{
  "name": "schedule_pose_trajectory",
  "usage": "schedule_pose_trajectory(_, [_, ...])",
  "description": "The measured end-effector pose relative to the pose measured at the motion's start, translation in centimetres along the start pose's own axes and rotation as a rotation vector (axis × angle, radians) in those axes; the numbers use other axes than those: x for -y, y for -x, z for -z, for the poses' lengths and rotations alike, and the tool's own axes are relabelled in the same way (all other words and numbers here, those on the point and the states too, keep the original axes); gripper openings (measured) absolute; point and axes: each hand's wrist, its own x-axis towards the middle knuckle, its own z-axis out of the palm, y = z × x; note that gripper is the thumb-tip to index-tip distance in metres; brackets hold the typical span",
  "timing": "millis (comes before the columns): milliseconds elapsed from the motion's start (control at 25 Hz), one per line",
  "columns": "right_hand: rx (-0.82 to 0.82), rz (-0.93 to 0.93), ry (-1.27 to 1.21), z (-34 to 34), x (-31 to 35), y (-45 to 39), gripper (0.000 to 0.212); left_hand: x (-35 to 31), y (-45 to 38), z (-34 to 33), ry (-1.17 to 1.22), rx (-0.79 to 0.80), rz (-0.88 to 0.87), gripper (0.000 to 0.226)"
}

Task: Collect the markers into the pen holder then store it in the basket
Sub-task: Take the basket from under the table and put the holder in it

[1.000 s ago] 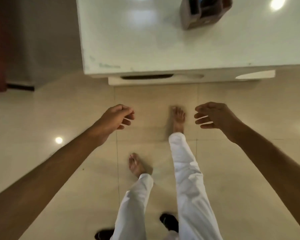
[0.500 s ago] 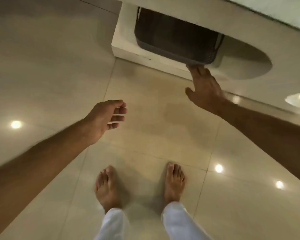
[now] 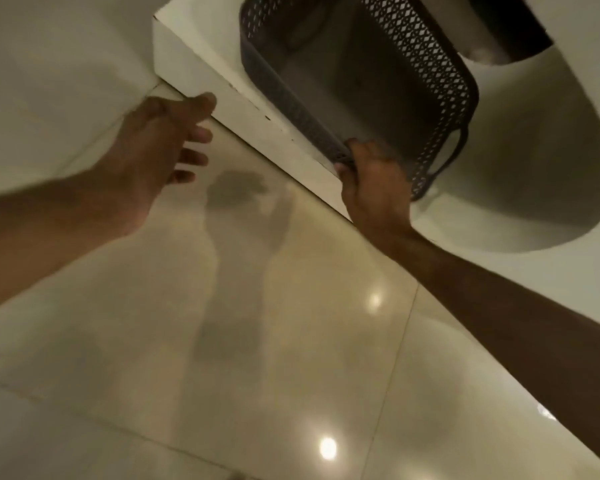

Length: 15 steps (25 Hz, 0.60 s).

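Gripping the near rim of the basket with the right hand, fingers curled over the perforated edge at the corner closest to the camera. Sitting on a low white shelf under the furniture, dark and lattice-sided, with a loop handle sticking out at its right end, just beside the hand. Showing a bare grey bottom inside, as far as the blur allows; possibly holding something faint near the far end, but cannot tell. Resting partly within a rounded opening cut into the white panel, its long side running along the shelf's front edge.

Hovering to the left, well apart from the basket, with the left hand spread loosely, fingers parted and holding nothing, thumb tip just at the shelf's lower edge near its corner. Reaching in from the lower corners with both bare forearms. Lying beneath it all, a glossy beige tiled floor, carrying bright round light reflections and a dim shadow of the hands
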Motion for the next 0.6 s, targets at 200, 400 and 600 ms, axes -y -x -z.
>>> schedule_pose_trajectory(200, [0.064, 0.050, -0.164, 1.6, 5.3, 6.8, 0.026, 1.4, 3.1, 0.0, 0.139, 0.051, 0.131, 0.097])
schedule_pose_trajectory(400, [0.199, 0.173, -0.320, 8.2, 8.9, 13.9, 0.024, -1.1, 10.5, 2.8, 0.326, -0.086, 0.151, 0.013])
schedule_pose_trajectory(600, [0.312, 0.277, -0.281, 22.4, 8.9, 17.2, 0.030, -8.2, 22.0, 5.4, 0.363, -0.119, 0.295, 0.014])
